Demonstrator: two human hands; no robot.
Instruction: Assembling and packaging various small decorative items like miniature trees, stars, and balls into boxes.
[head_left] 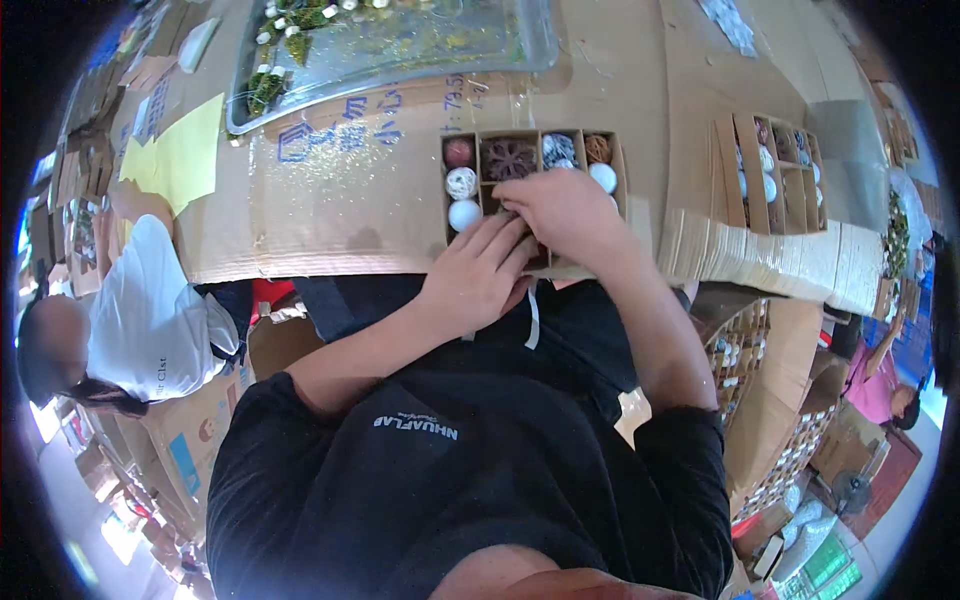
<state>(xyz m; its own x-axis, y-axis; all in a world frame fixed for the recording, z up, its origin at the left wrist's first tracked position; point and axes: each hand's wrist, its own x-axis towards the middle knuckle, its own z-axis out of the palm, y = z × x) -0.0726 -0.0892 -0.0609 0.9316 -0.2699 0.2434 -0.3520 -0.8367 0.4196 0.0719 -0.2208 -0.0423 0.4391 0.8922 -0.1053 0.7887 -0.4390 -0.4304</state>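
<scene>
A shallow cardboard box [449, 235] with dividers lies in front of me at the table's near edge. Its cells hold a dark red ball [458, 153], a white openwork ball [461, 183], plain white balls [464, 215], a dark purple flower-shaped ornament [509, 159], a blue-and-white patterned ball [559, 151] and a brown wicker ball [597, 149]. Over the middle cells my left hand [478, 268] and my right hand [572, 218] meet, their fingers bent and pressed together. Whatever lies between the fingertips is hidden, as are the cells below the hands.
A clear plastic tray [400, 72] with glitter and moss-green, white-tipped pieces stands at the far left. To the right, a similar filled box [762, 190] rests on stacked cardboard. Yellow paper [185, 160] lies near a person in white [155, 310] at left. A person in pink [873, 385] is far right.
</scene>
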